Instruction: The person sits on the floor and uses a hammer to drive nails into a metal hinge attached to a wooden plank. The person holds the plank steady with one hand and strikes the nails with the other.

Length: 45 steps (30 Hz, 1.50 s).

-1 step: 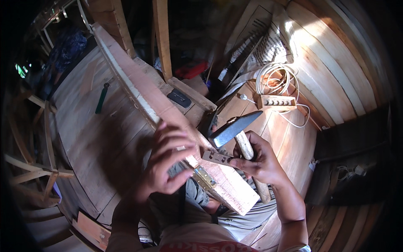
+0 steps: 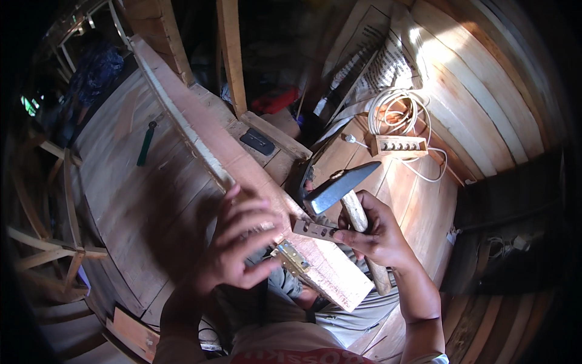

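Observation:
A long wooden plank (image 2: 209, 130) slants from the far left down to my lap, its pale end (image 2: 345, 276) near my knees. A brass-coloured metal fitting (image 2: 293, 256) lies along that end's left edge. Over the plank's edge, beside the fitting, hovers my left hand (image 2: 245, 236), fingers apart and slightly blurred; nothing shows in it. My right hand (image 2: 373, 230) is wrapped round the wooden handle of a hammer (image 2: 342, 188), head up. Between its thumb and fingers it also pinches a small greyish plate with holes (image 2: 314, 230), held just above the plank.
A green-handled tool (image 2: 146, 144) lies on the boards to the left. Beyond the plank rests a dark flat object (image 2: 257, 141) beside wooden blocks. At right are a socket strip (image 2: 400, 147) and coiled white cable (image 2: 394, 112). Curved plank walls (image 2: 485, 103) rise there.
My left hand's fingers have shifted slightly. The hammer and small plate stay nearly where they were in my right hand.

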Each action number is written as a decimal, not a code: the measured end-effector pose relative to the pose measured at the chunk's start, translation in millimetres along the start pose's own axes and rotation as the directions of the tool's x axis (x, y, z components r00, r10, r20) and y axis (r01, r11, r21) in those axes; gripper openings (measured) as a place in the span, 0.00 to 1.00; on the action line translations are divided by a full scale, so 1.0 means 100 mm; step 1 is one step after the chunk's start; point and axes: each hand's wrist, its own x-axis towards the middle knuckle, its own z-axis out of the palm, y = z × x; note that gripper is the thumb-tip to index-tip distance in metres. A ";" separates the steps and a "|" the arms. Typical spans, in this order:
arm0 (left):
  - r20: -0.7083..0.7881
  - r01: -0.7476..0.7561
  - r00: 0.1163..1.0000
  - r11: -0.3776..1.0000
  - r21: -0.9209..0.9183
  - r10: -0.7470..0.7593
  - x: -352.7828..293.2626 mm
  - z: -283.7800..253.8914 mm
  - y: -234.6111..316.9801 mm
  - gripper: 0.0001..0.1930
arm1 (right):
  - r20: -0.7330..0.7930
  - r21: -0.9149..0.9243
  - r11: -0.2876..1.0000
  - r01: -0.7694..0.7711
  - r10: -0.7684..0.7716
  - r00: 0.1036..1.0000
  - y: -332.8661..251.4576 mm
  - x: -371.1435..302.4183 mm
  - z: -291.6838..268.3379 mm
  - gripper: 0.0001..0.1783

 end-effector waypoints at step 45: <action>0.059 -0.239 0.969 0.970 -0.042 0.241 0.10 0.34 -0.02 0.15 | 0.038 -0.246 0.968 -0.054 0.065 0.997 0.03 -0.52 -0.06 0.23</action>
